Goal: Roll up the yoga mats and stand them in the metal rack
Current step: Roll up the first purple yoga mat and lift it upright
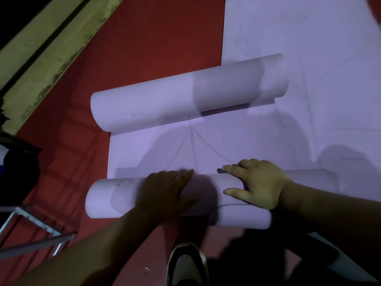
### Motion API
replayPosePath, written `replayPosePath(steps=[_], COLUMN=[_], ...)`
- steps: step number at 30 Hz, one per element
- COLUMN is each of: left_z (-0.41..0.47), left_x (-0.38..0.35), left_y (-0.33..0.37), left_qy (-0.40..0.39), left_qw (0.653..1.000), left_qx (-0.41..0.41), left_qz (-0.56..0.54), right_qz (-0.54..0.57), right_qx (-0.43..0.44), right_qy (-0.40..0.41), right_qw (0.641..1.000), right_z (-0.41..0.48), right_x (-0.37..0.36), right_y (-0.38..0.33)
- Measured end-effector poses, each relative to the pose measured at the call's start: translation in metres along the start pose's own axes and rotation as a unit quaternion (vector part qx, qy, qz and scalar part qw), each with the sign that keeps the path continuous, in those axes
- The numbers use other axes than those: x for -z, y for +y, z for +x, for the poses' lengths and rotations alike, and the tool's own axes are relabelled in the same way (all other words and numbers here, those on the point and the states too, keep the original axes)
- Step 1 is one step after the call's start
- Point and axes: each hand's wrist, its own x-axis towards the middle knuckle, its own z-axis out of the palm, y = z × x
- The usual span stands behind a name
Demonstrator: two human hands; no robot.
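Observation:
A lilac yoga mat (156, 151) lies on the red floor, rolled from both ends. The near roll (111, 199) lies crosswise just in front of me. My left hand (165, 190) presses flat on top of it, fingers straight. My right hand (259, 182) lies flat on the same roll to the right, fingers spread. The far roll (154, 104) rests at the mat's other end. A second lilac mat (309, 38) lies flat at the upper right. A corner of the metal rack (31, 228) shows at the lower left.
A pale raised ledge (51, 48) runs diagonally along the upper left, beside the red floor (154, 38). A dark object (18, 166) sits at the left edge. My shoe (186, 265) is at the bottom centre.

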Motion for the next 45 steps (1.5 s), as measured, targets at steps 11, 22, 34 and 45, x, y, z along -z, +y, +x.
replayPosePath(steps=[11, 22, 34, 45], left_z=[0.021, 0.002, 0.039, 0.035], left_x=[0.013, -0.004, 0.018, 0.018], left_y=[-0.006, 0.000, -0.014, -0.015], left_qy=[-0.044, 0.068, 0.026, 0.057], left_qw=[0.999, 0.996, 0.998, 0.995], left_qx=[0.030, 0.024, 0.040, 0.058], left_qz=[0.005, 0.050, 0.030, 0.052], right_qz=[-0.032, -0.015, -0.079, -0.068], right_qx=[-0.045, -0.055, -0.062, -0.068], right_qy=[0.118, 0.044, 0.086, 0.093], right_qw=[0.991, 0.997, 0.991, 0.991], right_z=[-0.008, 0.008, -0.008, 0.011], right_x=[-0.023, -0.002, -0.012, -0.006], right_y=[-0.014, -0.005, -0.018, -0.007])
